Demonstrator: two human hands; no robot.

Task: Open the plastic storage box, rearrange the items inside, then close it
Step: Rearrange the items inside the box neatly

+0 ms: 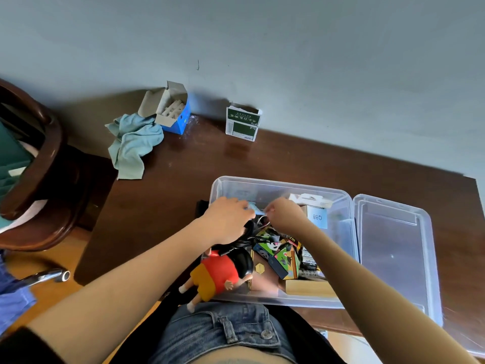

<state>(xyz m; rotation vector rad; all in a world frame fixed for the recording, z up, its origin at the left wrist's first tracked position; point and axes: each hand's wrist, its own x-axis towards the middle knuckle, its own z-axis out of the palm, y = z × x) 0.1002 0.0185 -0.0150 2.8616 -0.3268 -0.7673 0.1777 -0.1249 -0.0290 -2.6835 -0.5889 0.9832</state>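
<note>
The clear plastic storage box (pixel 278 186) stands open on the dark wooden table, its lid (pixel 396 248) lying flat to the right. Inside are a doll in a red shirt (pixel 217 274), black cables (pixel 241 244), a panda-print box (pixel 275 254), a pale blue box marked Q80 (pixel 319 216) and other small packs. My left hand (pixel 228 219) and my right hand (pixel 284 212) meet over the box's far left part, both pinching a small light blue packet (pixel 254 207) between them.
A blue cardboard box with white pieces (pixel 174 111), a teal cloth (pixel 133 143) and a green-and-white carton (pixel 242 122) sit at the table's far edge by the wall. A dark wooden chair (pixel 39 164) stands to the left.
</note>
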